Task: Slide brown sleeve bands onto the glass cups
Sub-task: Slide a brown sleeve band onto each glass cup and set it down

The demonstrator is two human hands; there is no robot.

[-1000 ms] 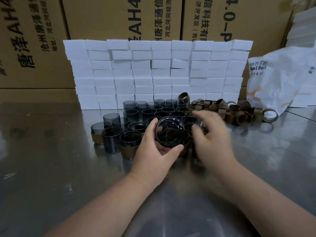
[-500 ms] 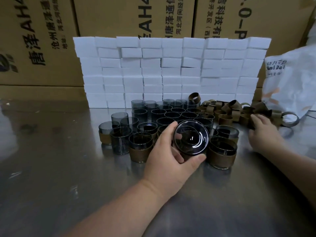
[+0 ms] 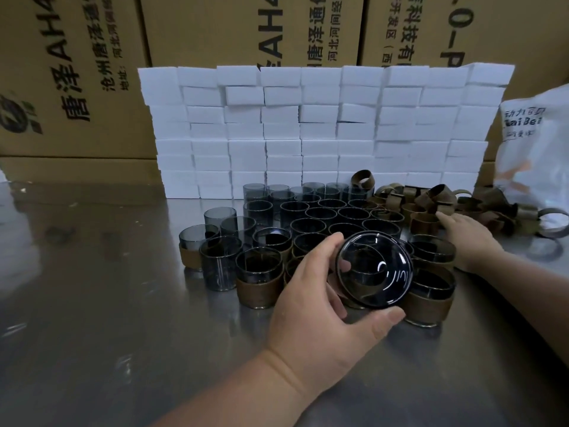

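While most of the smoky grey glass cups [image 3: 320, 215] on the brushed-steel bench [image 3: 92, 303] stand bare, only a handful along the near edge wear a brown sleeve band, among them one at front left [image 3: 260, 280] and one at front right [image 3: 429, 298]; the task is judged to be at an early stage. The left hand [image 3: 320, 306] is closed around one bare dark glass cup [image 3: 374, 269], thumb below and fingers above, raised just in front of the banded cups. This cup lies tipped on its side, its cylinder axis running roughly toward the camera (whether the mouth or the base faces the viewer cannot be told). The right hand [image 3: 468, 238] reaches, fingers extended, to the heap of loose brown ring-shaped bands [image 3: 431, 198] at right; whether it has hold of one cannot be told. White foam blocks [image 3: 308, 131] are stacked behind.
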